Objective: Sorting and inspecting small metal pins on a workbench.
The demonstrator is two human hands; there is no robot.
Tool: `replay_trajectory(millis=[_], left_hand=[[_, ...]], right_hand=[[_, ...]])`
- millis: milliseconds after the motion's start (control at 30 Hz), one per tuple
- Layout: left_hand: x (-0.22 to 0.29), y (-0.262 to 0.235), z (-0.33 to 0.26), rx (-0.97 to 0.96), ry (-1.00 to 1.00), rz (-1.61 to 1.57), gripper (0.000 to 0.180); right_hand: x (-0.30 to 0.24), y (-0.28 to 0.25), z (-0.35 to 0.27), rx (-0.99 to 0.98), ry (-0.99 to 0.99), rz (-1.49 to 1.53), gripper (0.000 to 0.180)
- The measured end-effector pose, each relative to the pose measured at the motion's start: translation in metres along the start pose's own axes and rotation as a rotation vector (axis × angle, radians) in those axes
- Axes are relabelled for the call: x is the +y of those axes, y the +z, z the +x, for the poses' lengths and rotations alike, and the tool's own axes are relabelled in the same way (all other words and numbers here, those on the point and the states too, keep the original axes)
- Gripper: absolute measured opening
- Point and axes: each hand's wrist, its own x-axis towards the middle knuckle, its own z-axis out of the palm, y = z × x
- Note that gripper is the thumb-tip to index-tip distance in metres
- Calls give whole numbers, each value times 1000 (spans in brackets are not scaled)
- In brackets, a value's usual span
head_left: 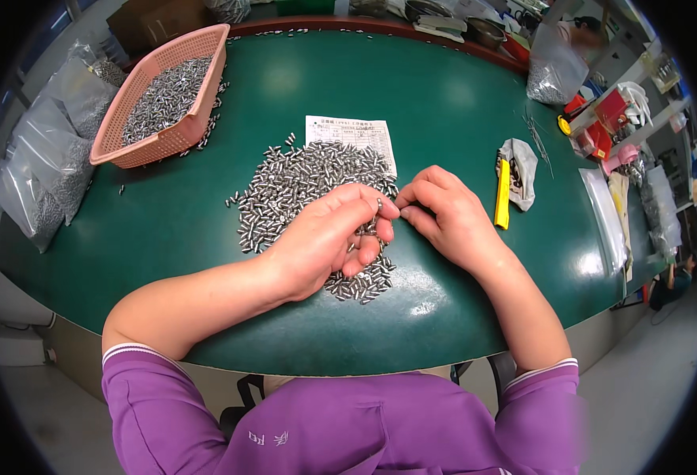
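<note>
A heap of small shiny metal pins (301, 186), short and silvery, lies mid-table on the green table (443, 103). The left hand (325, 237) pinches one pin between curled fingers; the right hand (443, 210) rests just beside it, fingertips closed together, its hold unclear.

— What sort of place is this looking like?

— A small-parts workshop, a hand-sorting bench. A heap of small silvery metal pins (309, 190) is lying on the dark green tabletop (443, 103), and a pink plastic mesh basket (166, 99) is holding more of them.

— Anything else pointing that way?

— Clear plastic bags of the same metal parts (47, 170) are piling up at the left edge, a printed white paper form (350, 136) is lying by the heap, and shelves crowded with small red boxes (602, 127) are standing on the right.
</note>
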Motion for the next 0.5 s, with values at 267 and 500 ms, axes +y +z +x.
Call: replay_trajectory(millis=[267,500], left_hand=[[-5,-5,3,-20,12,-62,20],[-4,-1,-1,-58,-74,53,18]], right_hand=[[1,-1,-1,9,-22,-34,11],[-22,-6,1,88,-100,361,12]])
